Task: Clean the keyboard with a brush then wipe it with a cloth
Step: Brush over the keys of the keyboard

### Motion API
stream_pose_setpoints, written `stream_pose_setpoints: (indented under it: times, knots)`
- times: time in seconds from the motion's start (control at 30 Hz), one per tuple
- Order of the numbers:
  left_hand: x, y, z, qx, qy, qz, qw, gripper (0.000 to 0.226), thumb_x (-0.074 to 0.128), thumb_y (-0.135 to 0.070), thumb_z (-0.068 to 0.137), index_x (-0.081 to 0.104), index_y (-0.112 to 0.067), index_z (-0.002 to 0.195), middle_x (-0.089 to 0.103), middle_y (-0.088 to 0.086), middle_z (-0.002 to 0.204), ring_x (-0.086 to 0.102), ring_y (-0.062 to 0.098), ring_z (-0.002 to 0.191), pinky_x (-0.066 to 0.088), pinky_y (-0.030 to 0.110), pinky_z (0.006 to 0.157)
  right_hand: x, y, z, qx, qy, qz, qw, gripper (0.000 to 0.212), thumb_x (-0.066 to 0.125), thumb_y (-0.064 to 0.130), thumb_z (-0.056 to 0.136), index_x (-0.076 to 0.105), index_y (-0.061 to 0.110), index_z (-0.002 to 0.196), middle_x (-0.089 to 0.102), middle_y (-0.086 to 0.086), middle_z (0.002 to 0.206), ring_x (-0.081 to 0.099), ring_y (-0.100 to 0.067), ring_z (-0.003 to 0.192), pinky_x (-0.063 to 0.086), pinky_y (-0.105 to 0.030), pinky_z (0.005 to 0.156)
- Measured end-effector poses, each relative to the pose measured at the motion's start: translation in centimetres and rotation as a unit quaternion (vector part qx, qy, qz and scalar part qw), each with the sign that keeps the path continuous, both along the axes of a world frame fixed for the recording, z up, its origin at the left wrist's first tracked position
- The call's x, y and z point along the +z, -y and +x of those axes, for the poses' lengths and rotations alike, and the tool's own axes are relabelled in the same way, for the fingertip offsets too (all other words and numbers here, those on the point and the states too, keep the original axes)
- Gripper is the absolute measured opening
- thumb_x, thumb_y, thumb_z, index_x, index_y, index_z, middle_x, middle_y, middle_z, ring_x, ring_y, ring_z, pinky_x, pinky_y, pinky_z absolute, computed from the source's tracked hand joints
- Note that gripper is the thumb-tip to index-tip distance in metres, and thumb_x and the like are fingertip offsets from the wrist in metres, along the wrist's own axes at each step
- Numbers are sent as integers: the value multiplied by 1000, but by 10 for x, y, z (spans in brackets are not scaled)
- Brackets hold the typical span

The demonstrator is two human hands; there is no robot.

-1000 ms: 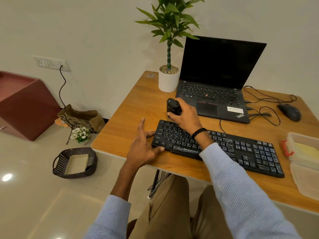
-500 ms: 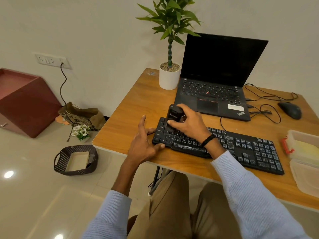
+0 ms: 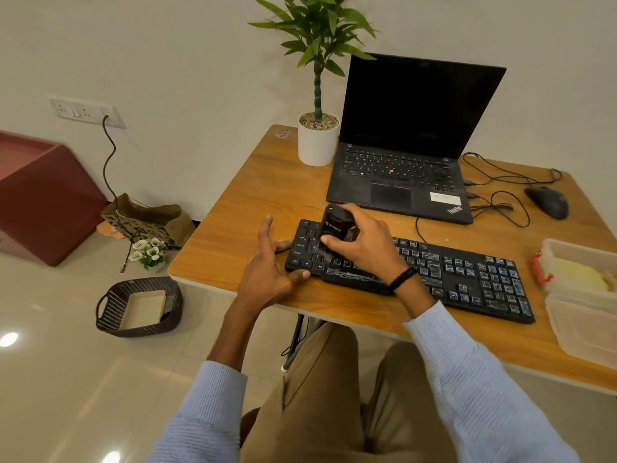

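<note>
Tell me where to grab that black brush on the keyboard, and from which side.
Grip the brush by its rounded black upper body, coming from above and the right, as the right hand does now. It stands roughly upright with its bristles down on the left keys of the keyboard, so the top is free. The left hand occupies the left end.
</note>
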State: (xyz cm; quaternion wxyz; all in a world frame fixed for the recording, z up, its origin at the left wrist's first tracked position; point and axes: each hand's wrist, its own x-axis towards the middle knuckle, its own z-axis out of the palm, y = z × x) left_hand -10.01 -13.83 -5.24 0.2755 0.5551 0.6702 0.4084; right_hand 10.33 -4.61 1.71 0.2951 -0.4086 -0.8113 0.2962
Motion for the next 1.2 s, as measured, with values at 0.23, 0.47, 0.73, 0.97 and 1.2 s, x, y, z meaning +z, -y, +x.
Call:
stream_pose_setpoints:
  times: [0.23,0.47,0.73,0.97,1.2]
  knots:
    - [2,2,1,-1,9,-9,1000,131,81,-60,64,-9,-42,157,63,-8,136,54,21,131,41,52,111,-2,8,2,0,-18,-9,1000,55,78,38,79,54,26,128,63,14,108,59,0,95,50,-9,76]
    - [3,1,2,1,5,-17,1000,129,87,-51,71,-7,-41,158,62,-9,137,53,18,131,41,46,110,-5,14,-1,34,0,-27,999,50,78,41,78,55,31,122,63,19,104,59,7,95,51,-12,77]
    - [4,2,1,-9,17,-30,999,126,80,-64,62,-2,-47,156,62,-14,132,53,16,131,41,51,111,-2,13,4,11,-29,-49,998,51,79,40,78,56,29,122,64,17,104,62,3,93,51,-11,74]
    - [10,-4,-3,-57,-36,-48,997,122,75,-82,55,17,-45,156,49,-17,141,40,15,135,36,53,114,-6,-23,27,-128,-189,-106,968,47,79,51,72,59,32,111,69,9,107,67,-11,102,60,-44,79]
    - [33,-39,-8,-167,-93,-160,969,160,98,-57,45,-13,-44,158,11,-11,169,13,19,152,14,53,125,-8,-37,16,-98,-118,-73,985,41,78,38,79,59,25,113,67,13,105,62,1,98,51,-19,78]
